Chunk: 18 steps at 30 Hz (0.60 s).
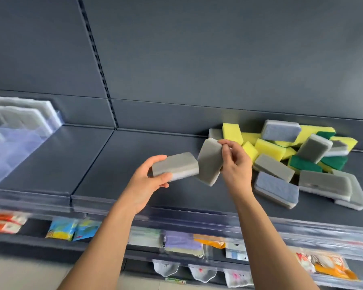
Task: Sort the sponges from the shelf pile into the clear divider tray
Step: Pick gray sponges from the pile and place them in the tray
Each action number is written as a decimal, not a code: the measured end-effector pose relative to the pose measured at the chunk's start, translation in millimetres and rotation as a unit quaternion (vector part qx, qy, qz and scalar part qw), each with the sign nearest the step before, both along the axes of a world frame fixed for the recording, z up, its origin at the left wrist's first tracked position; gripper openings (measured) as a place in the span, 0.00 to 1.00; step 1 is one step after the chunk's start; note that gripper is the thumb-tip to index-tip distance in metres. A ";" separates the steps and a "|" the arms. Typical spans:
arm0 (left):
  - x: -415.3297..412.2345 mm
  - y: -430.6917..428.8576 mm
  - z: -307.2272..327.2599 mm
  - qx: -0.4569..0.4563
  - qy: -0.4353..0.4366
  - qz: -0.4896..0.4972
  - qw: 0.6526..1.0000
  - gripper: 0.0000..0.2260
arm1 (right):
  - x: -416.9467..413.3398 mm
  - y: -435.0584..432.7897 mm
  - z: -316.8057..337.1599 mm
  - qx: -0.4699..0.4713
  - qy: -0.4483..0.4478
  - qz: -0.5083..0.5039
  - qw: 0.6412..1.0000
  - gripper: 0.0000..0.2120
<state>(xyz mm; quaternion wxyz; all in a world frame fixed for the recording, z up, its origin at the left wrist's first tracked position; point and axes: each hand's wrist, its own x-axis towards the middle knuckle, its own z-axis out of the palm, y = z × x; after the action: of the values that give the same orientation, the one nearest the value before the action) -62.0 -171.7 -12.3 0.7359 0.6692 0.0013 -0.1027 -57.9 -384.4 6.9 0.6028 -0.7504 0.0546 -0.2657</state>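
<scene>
Closest to you, down low: small packets (182,242) in bags on a lower shelf. They're orange, blue & purple, and a bit blurry. Just above them a clear plastic strip (197,216) runs along the front edge of the dark grey shelf (124,160).

Your 2 arms reach up over that strip. The hands are apart, each one holding its own sponge in the air above the shelf.

Your left hand (147,181) grips the first grey sponge (176,164) by its left end, thumb on the near side, fingers over the top. It lies nearly flat, grey side up, white layer under.

Your right hand (237,166) pinches the second grey sponge (209,160) at its top right edge w/ the fingertips. That one stands tilted on end. The 2 sponges look like they touch where the first one's right end meets the second one's side.

Just past your right hand, on the right part of the shelf, sits the sponge pile (314,148). It's a jumble: a blue-grey sponge (277,190) at the front, a yellow sponge (269,149) & more yellow ones behind, a green-topped sponge (305,164) in the middle, and grey ones all through.

Far left on the same shelf, well apart from the pile, is the clear divider tray (19,143). It's blurry. Pale sponges stand up in its back slots.

Behind it all is the dark back wall (197,59).
</scene>
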 end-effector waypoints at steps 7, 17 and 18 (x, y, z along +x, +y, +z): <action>-13.1 76.4 3.7 -0.059 0.002 0.114 0.992 0.13 | 16.9 93.7 2.3 0.042 0.082 0.118 0.989 0.04; -39.2 224.0 1.2 -0.073 -0.002 0.206 0.976 0.18 | 20.4 254.4 14.6 -0.018 0.033 0.160 0.986 0.11; -41.9 239.8 1.0 -0.072 -0.006 0.209 0.975 0.18 | 20.6 270.7 14.3 -0.015 0.026 0.162 0.986 0.12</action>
<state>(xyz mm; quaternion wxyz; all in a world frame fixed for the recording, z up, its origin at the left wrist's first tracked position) -103.9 68.0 -11.3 0.7871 0.6004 0.1294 0.0569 -37.3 -113.7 21.2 0.6245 -0.7652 -0.0561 -0.1463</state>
